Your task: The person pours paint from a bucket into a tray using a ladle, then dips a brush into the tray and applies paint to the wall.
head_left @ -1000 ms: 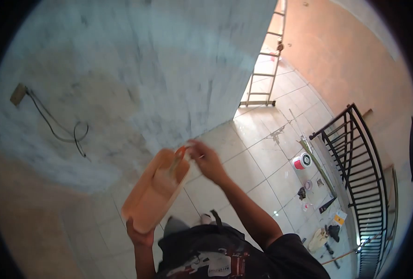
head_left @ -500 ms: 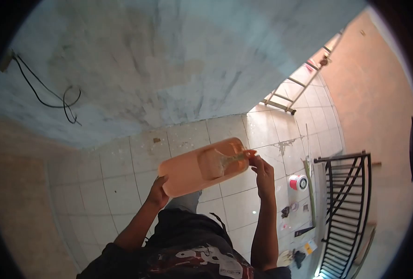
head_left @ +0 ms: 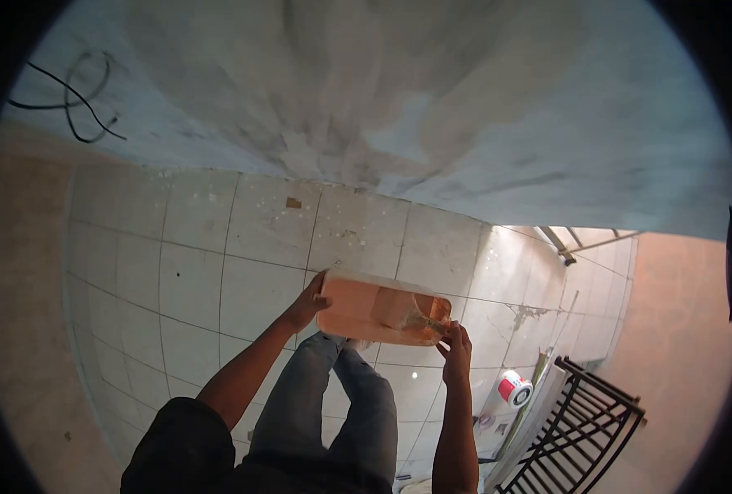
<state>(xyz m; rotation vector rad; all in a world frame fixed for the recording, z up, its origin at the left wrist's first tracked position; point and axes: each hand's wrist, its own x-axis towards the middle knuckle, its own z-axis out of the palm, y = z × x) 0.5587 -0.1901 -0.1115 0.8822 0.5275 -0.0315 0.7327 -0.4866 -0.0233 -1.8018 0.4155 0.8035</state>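
An orange-pink rectangular tray (head_left: 349, 305) is held level above the floor in front of my legs. My left hand (head_left: 307, 305) grips its left end, with the thumb over the rim. At the right end, my right hand (head_left: 456, 344) has its fingers closed around the tray's corner and the handle end of a brush (head_left: 424, 321). The brush lies inside the tray at its right part, its wide head toward the middle. What my right fingers press on exactly is partly hidden.
A patchy painted wall (head_left: 366, 99) rises ahead, with loose black cables (head_left: 74, 103) at upper left. On the tiled floor (head_left: 193, 288) stands a red and white tub (head_left: 514, 389), beside a black metal railing (head_left: 584, 428). A ladder (head_left: 568, 247) foot shows behind the wall's edge.
The view has turned further down and toward the wall, so my legs show more. The tray has moved slightly right and lower, tilting the other way. Both hands still hold it.
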